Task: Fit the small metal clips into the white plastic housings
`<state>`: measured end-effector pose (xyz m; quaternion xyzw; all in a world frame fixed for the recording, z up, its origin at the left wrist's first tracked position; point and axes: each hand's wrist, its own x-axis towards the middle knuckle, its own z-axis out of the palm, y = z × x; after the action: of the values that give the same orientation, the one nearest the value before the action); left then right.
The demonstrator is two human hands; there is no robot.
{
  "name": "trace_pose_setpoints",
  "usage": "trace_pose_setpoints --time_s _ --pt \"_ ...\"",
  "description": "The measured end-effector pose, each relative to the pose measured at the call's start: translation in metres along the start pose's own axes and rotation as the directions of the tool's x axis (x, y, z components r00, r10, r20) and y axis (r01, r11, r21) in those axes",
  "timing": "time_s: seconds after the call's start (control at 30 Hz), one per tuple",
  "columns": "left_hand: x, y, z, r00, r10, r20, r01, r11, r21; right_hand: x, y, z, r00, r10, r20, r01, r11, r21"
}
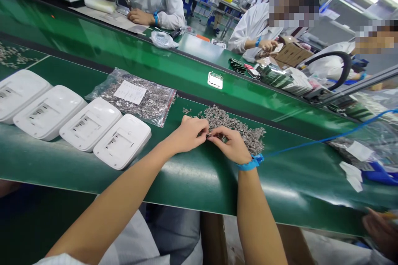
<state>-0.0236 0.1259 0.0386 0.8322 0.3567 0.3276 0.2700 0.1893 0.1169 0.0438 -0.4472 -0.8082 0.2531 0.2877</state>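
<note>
L hand [189, 134] + R hand [228, 145] together, fingertips pinched on one small metal part, too small to ID | at near edge of loose parts pile [236, 128] on green bench [192, 178] | tip: lift single pc clear, don't drag pile | white housings [122, 140] just left

Head view, as I see it from the remote station. Left hand [188, 134] and right hand [229, 145] meet fingertip to fingertip at the near edge of a pile of small metal parts [236, 126] on the green bench [192, 182]; what is pinched between them is too small to tell. Blue wrist strap [251, 162] on the right wrist. Four white housings [90, 124] in a row at left, a bag of parts [137, 96] behind them. One white housing [215, 80] rides the conveyor belt [139, 58].
</note>
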Motion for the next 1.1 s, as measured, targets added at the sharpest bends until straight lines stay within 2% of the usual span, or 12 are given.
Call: trace_pose_setpoints --time_s 0.17,0.33,0.47,0.53,0.67,0.87,0.97,1.1 --pt "0.001 -0.002 0.000 0.990 0.049 -0.132 -0.061 0.994 -0.088 -0.001 0.000 0.001 0.995 0.025 -0.101 -0.012 0.991 0.132" --pt "0.001 -0.002 0.002 0.970 0.035 -0.242 -0.055 0.996 -0.076 -0.002 -0.001 0.005 0.979 0.059 -0.194 -0.005 0.964 0.264" --pt "0.002 -0.002 0.004 0.958 0.065 -0.278 -0.069 0.998 -0.005 -0.002 -0.001 0.005 0.967 0.079 -0.243 -0.006 0.958 0.288" --pt "0.002 -0.003 0.005 0.953 0.100 -0.287 -0.095 0.995 0.033 -0.001 -0.002 0.005 0.963 0.072 -0.258 -0.012 0.973 0.229" --pt "0.003 -0.007 0.008 0.932 0.204 -0.298 -0.180 0.978 0.107 0.000 -0.005 0.006 0.954 0.005 -0.299 -0.004 1.000 0.005" --pt "0.001 -0.011 0.013 0.953 0.239 -0.186 -0.210 0.964 0.162 0.001 -0.012 0.010 0.939 -0.143 -0.313 0.070 0.970 -0.232" --pt "0.000 -0.011 0.014 0.957 0.242 -0.162 -0.215 0.962 0.171 0.002 -0.012 0.011 0.942 -0.193 -0.275 0.108 0.949 -0.295" --pt "0.000 -0.012 0.014 0.954 0.229 -0.194 -0.189 0.960 0.207 0.002 -0.010 0.011 0.946 -0.211 -0.246 0.132 0.944 -0.302"
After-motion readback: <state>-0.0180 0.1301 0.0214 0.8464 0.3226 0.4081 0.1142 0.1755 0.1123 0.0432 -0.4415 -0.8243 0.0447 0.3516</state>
